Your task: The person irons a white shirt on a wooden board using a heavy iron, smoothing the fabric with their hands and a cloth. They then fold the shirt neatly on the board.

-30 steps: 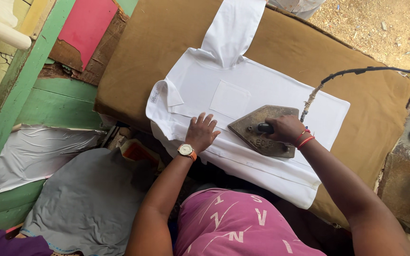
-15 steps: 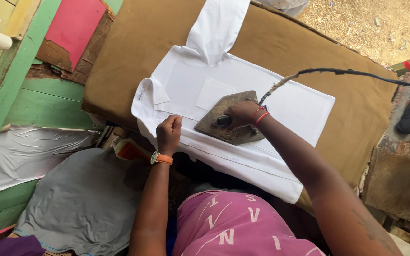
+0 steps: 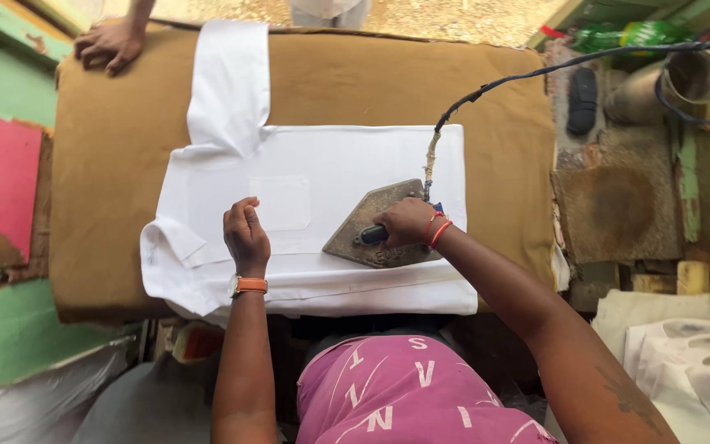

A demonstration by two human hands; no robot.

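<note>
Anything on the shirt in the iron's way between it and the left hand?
Nothing visible does. The iron, gripped by the right hand, sits on the white shirt; only flat cloth and the chest pocket lie before the left hand.

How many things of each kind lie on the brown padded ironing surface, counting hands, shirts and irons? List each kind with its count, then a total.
Hands: 3, namely left hand, right hand, another person's hand
White shirt: 1
Iron: 1
Total: 5
</note>
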